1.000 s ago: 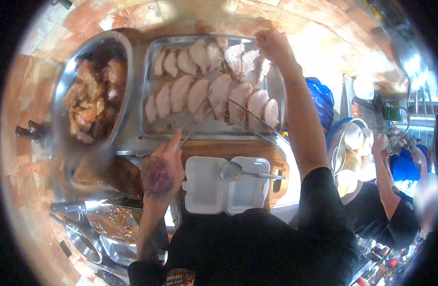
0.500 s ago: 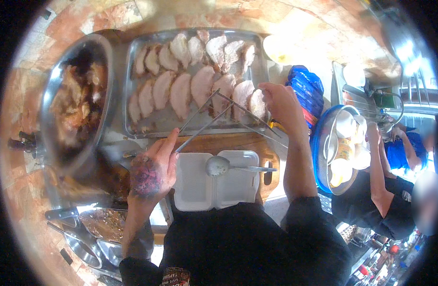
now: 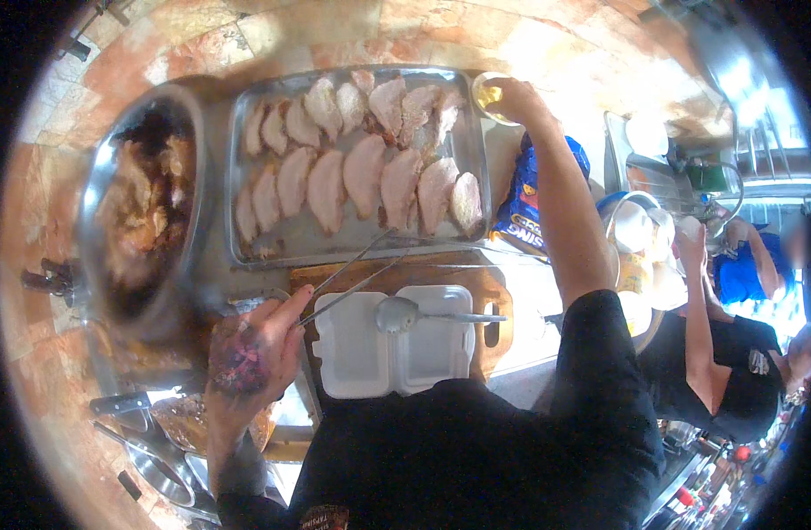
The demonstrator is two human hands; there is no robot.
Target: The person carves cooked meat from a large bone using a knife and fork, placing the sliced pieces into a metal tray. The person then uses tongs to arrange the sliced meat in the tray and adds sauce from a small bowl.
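Note:
Metal tongs point(image 3: 348, 281) are in my left hand point(image 3: 253, 349), which is closed around them; their tips point toward the front edge of a metal tray point(image 3: 352, 246). Two rows of pale cooked meat slices point(image 3: 364, 172) lie on that tray. My right hand point(image 3: 518, 99) reaches past the tray's far right corner into a small bowl point(image 3: 481, 86) with something yellow in it. Its fingers are curled and drawn together; what they pinch, if anything, is hidden. In front of me a white foam takeaway box point(image 3: 352, 371) lies opened out, with a metal spoon point(image 3: 396, 314) across it.
A wooden cutting board point(image 3: 492, 353) lies under the box. On the left stand a deep metal pan point(image 3: 196, 159) of dark-sauced meat and a knife point(image 3: 127, 403). To the right are a blue packet point(image 3: 522, 208), a bowl of white tubs point(image 3: 635, 228) and a co-worker point(image 3: 723, 353).
My right hand has moved away from the tray's right edge, up and into the small bowl. My left hand and the tongs have drawn back toward me, and the tongs' tips left the slices.

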